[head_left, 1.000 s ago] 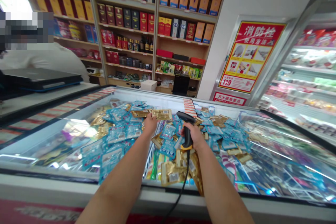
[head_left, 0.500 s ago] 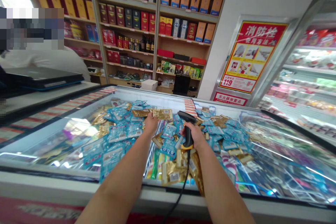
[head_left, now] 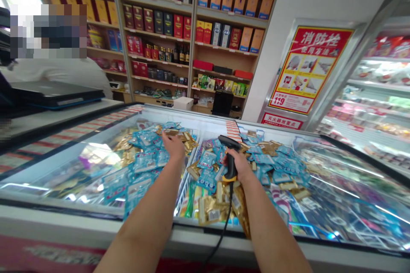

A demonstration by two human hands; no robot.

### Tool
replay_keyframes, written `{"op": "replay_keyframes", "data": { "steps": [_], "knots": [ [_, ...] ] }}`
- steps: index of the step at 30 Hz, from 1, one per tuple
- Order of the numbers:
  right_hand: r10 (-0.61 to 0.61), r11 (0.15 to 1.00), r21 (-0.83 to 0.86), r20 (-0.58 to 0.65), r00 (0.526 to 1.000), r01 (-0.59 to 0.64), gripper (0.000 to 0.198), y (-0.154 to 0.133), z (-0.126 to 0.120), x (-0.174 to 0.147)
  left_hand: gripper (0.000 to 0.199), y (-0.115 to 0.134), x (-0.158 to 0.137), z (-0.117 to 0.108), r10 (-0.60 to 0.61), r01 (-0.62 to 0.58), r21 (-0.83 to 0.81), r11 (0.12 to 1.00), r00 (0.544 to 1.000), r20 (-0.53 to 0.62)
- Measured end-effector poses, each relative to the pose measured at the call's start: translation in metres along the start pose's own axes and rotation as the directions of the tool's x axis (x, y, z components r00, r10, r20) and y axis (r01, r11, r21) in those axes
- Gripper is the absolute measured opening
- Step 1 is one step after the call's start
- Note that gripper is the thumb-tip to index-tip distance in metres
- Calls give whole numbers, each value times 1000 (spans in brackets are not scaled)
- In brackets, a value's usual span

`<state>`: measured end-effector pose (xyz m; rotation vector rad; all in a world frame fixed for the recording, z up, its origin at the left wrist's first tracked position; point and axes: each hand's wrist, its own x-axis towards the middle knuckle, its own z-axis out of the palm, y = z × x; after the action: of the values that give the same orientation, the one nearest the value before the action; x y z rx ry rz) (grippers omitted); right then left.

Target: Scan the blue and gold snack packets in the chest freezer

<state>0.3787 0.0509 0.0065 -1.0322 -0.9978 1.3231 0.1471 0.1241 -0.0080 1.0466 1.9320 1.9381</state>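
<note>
My right hand (head_left: 236, 163) is wrapped around the handle of a black and yellow barcode scanner (head_left: 229, 166), whose head points up and to the left. A black cord runs down from it over the freezer's front edge. My left hand (head_left: 174, 144) reaches over the left pile, fingers stretched out and apart, close to gold packets (head_left: 189, 141) and a darker brownish packet beneath the fingers. Blue packets (head_left: 145, 161) lie around and below that hand. Under the scanner, more blue packets (head_left: 208, 179) and gold packets (head_left: 209, 210) are heaped.
A white wire divider (head_left: 183, 190) splits the chest freezer, with sliding glass lids at both sides. A person in white (head_left: 60, 74) sits beyond a counter with a laptop (head_left: 57, 93) at left. Shelves of boxed goods (head_left: 153, 23) stand behind; a red-framed poster (head_left: 310, 68) hangs right.
My left hand has moved left and slightly away from me, letting go of the gold packet it was pinching, which seems to lie on the left pile. The right hand keeps the scanner in place.
</note>
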Motion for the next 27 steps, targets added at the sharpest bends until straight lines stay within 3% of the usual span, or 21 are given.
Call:
{"op": "replay_keyframes", "data": {
  "steps": [2,4,9,11,13,15,17,19,21,24,25,27],
  "knots": [
    [2,1000,12,-9,1000,-2,20,1,0,1,66,2,2,-4,-26,27,6,1000,993,-112],
    [2,1000,23,-9,1000,-1,19,3,-1,3,66,6,1,-7,-2,3,5,1000,988,-154],
    [-4,1000,17,-6,1000,4,18,4,-3,5,79,17,-3,-16,149,-150,10,989,963,-225],
    [-1,1000,22,-10,1000,1,18,3,-2,4,74,20,-3,-19,218,-211,56,976,949,-229],
    [5,999,34,-12,1000,-4,18,2,-2,3,59,22,-3,-18,282,-269,115,956,952,-121],
    [4,999,40,-14,1000,-4,18,1,-1,3,42,23,-6,-14,291,-312,165,936,947,138],
    [3,999,35,-17,1000,-2,18,1,0,2,33,22,-10,-8,212,-333,219,917,873,439],
    [2,1000,24,-23,1000,-1,19,0,0,2,36,20,-16,-2,118,-365,263,893,754,646],
    [4,1000,11,-29,1000,-3,21,0,-1,2,45,17,-20,3,62,-411,281,867,650,757],
    [-2,1000,2,-22,1000,2,22,1,-1,3,58,12,-21,4,33,-439,252,862,545,838],
    [-7,1000,1,-18,1000,7,22,1,-1,3,61,12,-21,3,29,-432,237,870,525,851],
    [-15,1000,1,-12,1000,15,23,2,-1,3,64,12,-20,1,55,-398,191,897,530,846]
  ]
}}
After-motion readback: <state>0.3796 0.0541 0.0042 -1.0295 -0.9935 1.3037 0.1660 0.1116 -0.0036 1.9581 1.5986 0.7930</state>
